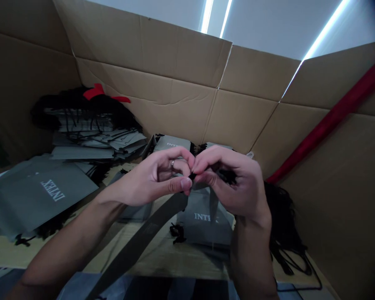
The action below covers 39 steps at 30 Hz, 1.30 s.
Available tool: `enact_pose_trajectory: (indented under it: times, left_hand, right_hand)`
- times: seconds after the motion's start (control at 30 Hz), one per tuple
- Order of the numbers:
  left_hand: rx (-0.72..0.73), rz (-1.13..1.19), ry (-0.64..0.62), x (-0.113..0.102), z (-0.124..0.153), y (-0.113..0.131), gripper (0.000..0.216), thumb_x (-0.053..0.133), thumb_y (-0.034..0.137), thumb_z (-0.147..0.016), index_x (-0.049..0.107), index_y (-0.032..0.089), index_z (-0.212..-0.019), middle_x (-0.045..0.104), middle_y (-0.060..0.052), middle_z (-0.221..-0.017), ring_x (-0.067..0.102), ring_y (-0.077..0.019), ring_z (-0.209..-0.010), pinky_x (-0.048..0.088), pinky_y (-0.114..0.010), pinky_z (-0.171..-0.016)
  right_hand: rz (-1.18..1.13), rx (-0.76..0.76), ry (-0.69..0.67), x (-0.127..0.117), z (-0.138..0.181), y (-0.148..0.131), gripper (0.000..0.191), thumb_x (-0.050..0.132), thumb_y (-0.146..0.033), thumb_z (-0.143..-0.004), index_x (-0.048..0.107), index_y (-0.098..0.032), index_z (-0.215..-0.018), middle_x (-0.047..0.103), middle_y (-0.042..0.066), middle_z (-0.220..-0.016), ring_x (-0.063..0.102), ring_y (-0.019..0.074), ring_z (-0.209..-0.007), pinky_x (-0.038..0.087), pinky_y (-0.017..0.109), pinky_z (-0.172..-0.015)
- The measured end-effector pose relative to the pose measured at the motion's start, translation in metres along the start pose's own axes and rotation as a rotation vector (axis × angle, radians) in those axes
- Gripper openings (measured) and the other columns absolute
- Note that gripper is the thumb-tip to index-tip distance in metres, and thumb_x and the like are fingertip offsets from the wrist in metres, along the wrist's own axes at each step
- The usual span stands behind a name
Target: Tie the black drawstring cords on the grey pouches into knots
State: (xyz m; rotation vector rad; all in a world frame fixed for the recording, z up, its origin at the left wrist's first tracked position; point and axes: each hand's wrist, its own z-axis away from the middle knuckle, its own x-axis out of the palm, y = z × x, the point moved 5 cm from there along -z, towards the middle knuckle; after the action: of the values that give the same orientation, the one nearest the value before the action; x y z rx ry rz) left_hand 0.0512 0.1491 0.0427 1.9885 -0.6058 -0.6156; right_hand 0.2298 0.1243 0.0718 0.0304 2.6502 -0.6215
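Observation:
My left hand (158, 177) and my right hand (229, 183) are raised together in mid view, fingertips meeting. Both pinch a short piece of black cord (192, 176) between thumb and fingers; more black cord shows inside the right palm. A ring sits on a left finger. Just beneath the hands hangs a grey paper bag printed INTEX (206, 223), its edge running down towards me. I cannot tell how the cord joins the bag.
A flat grey INTEX bag (40, 193) lies at the left, with a stack of grey bags (93, 137) and black cords behind it. A bundle of black cords (284, 225) lies at the right. Cardboard walls (175, 100) surround the table; a red bar (331, 116) slants at right.

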Motion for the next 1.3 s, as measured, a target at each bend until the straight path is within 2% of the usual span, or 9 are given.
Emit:
enact_pose_trajectory:
  times: [0.07,0.17,0.33,0.4,0.53,0.67,0.87,1.03,1.3]
  left_hand:
    - [-0.032,-0.069,-0.054,0.001,0.000,-0.001,0.032,0.084,0.047,-0.103,0.073,0.017,-0.108,0.074,-0.004,-0.081,0.069,-0.0168,-0.070,0.054,-0.022,-0.062]
    - [-0.006,-0.139,-0.054,-0.002,0.000,0.001,0.027,0.078,0.044,-0.106,0.077,0.017,-0.102,0.072,-0.005,-0.084,0.064,-0.0160,-0.068,0.049,-0.022,-0.058]
    - [0.057,-0.144,-0.124,-0.001,0.000,0.007,0.027,0.073,0.037,-0.110,0.075,0.017,-0.093,0.076,-0.009,-0.095,0.071,-0.0187,-0.082,0.057,-0.024,-0.070]
    - [0.047,-0.086,-0.151,0.001,0.001,0.007,0.028,0.071,0.040,-0.112,0.074,0.018,-0.095,0.079,-0.008,-0.091,0.075,-0.0206,-0.084,0.059,-0.026,-0.075]
    - [0.060,-0.163,-0.009,-0.002,0.006,0.010,0.029,0.071,0.040,-0.112,0.072,0.017,-0.095,0.067,-0.001,-0.075,0.060,-0.0140,-0.065,0.047,-0.022,-0.060]
    - [0.158,-0.415,0.119,-0.003,0.011,0.021,0.021,0.066,0.028,-0.113,0.073,0.016,-0.097,0.059,0.002,-0.079,0.048,-0.0102,-0.069,0.040,-0.020,-0.060]
    - [0.218,-0.544,0.107,-0.002,0.013,0.028,0.020,0.058,0.022,-0.116,0.066,0.018,-0.098,0.057,0.005,-0.081,0.047,-0.0092,-0.070,0.040,-0.020,-0.063]
    - [0.221,-0.541,0.096,-0.003,0.012,0.026,0.023,0.055,0.022,-0.116,0.064,0.018,-0.094,0.058,0.003,-0.084,0.050,-0.0114,-0.075,0.044,-0.023,-0.068]
    - [0.209,-0.566,0.074,0.000,0.012,0.028,0.024,0.059,0.024,-0.115,0.066,0.018,-0.093,0.059,0.004,-0.080,0.051,-0.0109,-0.072,0.041,-0.023,-0.065]
  right_hand:
    - [-0.030,0.000,0.027,0.000,0.001,-0.001,0.012,0.080,-0.011,-0.102,0.078,-0.022,-0.098,0.079,0.002,-0.095,0.075,0.0168,-0.086,0.061,0.030,-0.077]
    - [-0.039,-0.027,0.029,0.001,0.002,-0.004,0.012,0.077,-0.012,-0.103,0.077,-0.022,-0.098,0.079,0.002,-0.094,0.075,0.0175,-0.085,0.062,0.031,-0.076]
    - [-0.075,0.013,0.059,0.001,0.003,-0.004,0.010,0.078,-0.014,-0.103,0.075,-0.023,-0.102,0.077,0.002,-0.095,0.075,0.0164,-0.080,0.062,0.030,-0.070]
    - [-0.062,0.015,0.077,0.000,0.004,-0.007,0.012,0.080,-0.013,-0.102,0.075,-0.024,-0.101,0.076,0.002,-0.096,0.075,0.0172,-0.085,0.062,0.030,-0.072]
    - [0.005,0.034,0.084,-0.001,0.004,-0.010,0.013,0.082,-0.014,-0.100,0.076,-0.025,-0.106,0.074,0.003,-0.103,0.072,0.0188,-0.094,0.058,0.029,-0.072]
    - [0.060,0.104,0.089,-0.002,0.006,-0.008,0.013,0.079,-0.016,-0.100,0.076,-0.024,-0.109,0.072,0.004,-0.109,0.067,0.0175,-0.093,0.053,0.027,-0.070]
    - [0.047,0.188,0.068,-0.002,0.007,-0.004,0.015,0.076,-0.013,-0.100,0.074,-0.024,-0.110,0.071,0.000,-0.098,0.056,0.0112,-0.071,0.048,0.025,-0.061]
    - [0.076,0.115,-0.043,0.003,0.003,-0.005,0.034,0.088,-0.013,-0.091,0.075,-0.024,-0.120,0.075,0.000,-0.110,0.065,0.0127,-0.083,0.053,0.026,-0.069]
    - [0.105,0.012,-0.076,0.007,0.002,-0.001,0.028,0.091,-0.006,-0.089,0.076,-0.021,-0.107,0.078,-0.003,-0.100,0.067,0.0100,-0.081,0.054,0.024,-0.075]
